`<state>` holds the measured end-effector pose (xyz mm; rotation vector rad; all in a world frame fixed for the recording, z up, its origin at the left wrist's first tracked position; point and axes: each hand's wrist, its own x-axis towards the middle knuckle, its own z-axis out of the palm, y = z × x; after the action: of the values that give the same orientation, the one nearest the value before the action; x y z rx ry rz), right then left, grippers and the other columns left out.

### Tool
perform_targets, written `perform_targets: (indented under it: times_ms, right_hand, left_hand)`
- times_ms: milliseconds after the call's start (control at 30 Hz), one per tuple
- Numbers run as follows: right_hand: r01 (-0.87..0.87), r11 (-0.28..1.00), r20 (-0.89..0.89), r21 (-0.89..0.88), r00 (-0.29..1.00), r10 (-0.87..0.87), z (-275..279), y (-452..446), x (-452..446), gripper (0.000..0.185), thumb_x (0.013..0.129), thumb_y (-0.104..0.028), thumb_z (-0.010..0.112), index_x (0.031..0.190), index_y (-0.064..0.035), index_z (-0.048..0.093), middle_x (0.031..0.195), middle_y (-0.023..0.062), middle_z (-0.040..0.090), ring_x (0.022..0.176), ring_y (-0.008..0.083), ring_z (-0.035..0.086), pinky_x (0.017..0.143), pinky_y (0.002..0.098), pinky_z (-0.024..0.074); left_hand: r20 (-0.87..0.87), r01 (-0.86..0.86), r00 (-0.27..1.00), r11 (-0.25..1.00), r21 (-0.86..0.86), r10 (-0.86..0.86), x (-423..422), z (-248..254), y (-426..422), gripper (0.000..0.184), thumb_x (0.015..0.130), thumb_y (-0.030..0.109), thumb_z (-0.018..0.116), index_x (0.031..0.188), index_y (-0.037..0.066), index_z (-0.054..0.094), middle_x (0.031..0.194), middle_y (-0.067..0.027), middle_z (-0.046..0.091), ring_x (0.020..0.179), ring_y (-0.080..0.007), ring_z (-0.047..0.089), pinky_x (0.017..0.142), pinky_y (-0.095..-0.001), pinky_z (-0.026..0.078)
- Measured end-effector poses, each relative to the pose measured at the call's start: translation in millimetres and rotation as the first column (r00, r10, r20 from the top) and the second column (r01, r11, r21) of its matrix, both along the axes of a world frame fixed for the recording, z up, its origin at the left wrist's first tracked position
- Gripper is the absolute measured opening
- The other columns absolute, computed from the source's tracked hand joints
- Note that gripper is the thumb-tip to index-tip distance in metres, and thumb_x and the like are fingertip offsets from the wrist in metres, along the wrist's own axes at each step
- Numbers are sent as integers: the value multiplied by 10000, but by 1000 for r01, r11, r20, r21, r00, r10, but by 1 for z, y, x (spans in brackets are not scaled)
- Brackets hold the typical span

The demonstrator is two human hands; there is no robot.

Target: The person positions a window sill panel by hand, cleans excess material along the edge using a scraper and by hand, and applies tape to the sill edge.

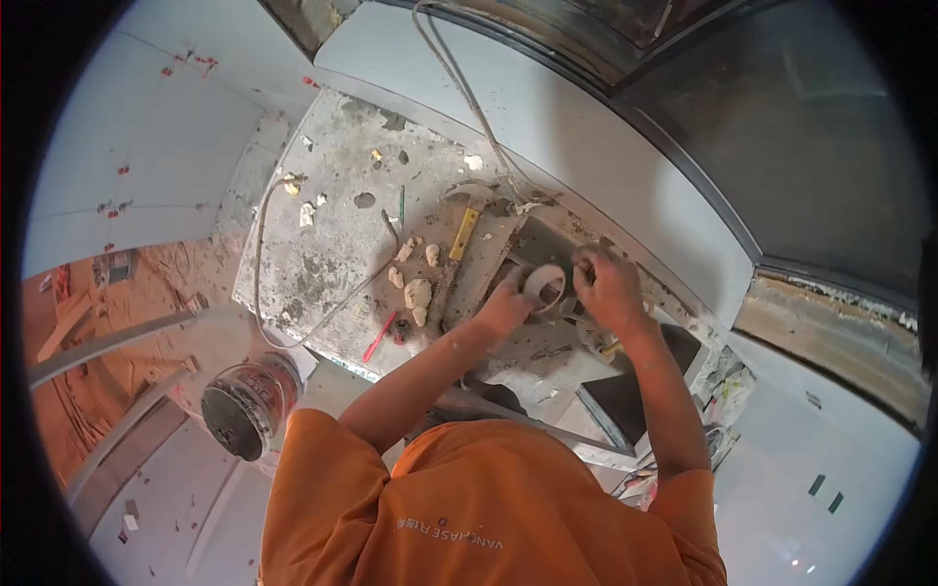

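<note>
One white ring (536, 277) is pinched in the left hand (502, 307), over the recess (535, 244) and not set down, so work looks unfinished; the right hand (614, 292) curls close by, its hold impossible to tell.

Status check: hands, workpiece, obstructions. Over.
Left hand holding white ring. Right hand close by, grip unclear. Hammer and pale lumps lie left of the ring.
</note>
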<state>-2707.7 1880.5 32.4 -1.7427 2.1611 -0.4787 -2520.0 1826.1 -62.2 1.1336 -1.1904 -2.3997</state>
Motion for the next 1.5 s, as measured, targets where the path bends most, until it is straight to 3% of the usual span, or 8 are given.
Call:
perform_targets:
  times_ms: [567,633,733,800,1033,1333,1400,1500]
  right_hand:
    - [113,994,-109,-5,988,-112,-10,-89,-82,163,832,-94,679,982,-44,636,844,112,664,766,332,673,719,421,545]
    - [71,998,-120,0,990,-70,-10,-86,-87,187,842,-80,698,1004,-9,639,848,114,672,776,277,693,734,371,557]
    - [209,978,59,-4,976,-208,-15,-52,-93,184,854,-77,709,1004,0,634,839,86,660,775,225,687,733,345,557]
    - [274,962,152,-1,951,-271,-23,-56,-102,184,860,-75,715,1003,4,632,835,72,655,775,199,684,733,333,557]
    - [204,969,871,-140,490,23,-51,-153,-84,185,884,-97,728,992,1,614,887,16,638,783,85,590,695,242,500]
    - [409,893,778,-188,617,-118,-101,-84,-89,198,873,-69,745,1022,-40,618,905,-9,615,777,75,572,656,245,486]
    - [452,866,676,-213,709,-204,-98,-46,-112,205,871,-55,746,1023,-34,610,915,-10,606,764,62,559,634,230,460]
    - [606,764,727,-221,625,-285,-96,-1,-147,193,870,-35,741,1004,-39,603,932,-7,610,755,64,555,628,218,447]
  left_hand:
    - [-159,-98,979,978,182,127,-66,10,-45,449,912,3,433,1358,28,472,1253,-112,589,1130,-179,563,980,-308,462]
    - [-289,120,947,988,-101,-144,-76,-38,-18,322,950,58,470,1257,24,560,1100,-62,626,1006,-137,568,892,-297,476]
    - [-199,-181,980,521,-834,22,-79,-31,27,202,1026,164,513,1093,13,628,922,-25,607,895,-104,541,807,-286,472]
    - [-352,130,933,983,127,-78,-61,29,3,268,1051,256,536,896,48,606,810,13,518,806,-87,473,719,-296,425]
    - [-239,3,971,997,73,15,-8,41,-68,254,1083,222,469,997,43,628,783,22,514,733,-126,496,664,-243,419]
    - [64,318,947,884,-342,-316,-25,60,-70,331,1099,232,405,1068,-28,608,943,-85,667,844,-171,631,734,-301,532]
    - [-49,307,952,946,103,-303,-57,50,-46,307,1085,262,480,1084,-13,618,916,-75,676,794,-145,623,701,-303,530]
    - [-131,351,933,930,110,-336,-104,39,-4,372,1077,351,518,1121,1,637,910,-57,677,797,-96,606,673,-287,510]
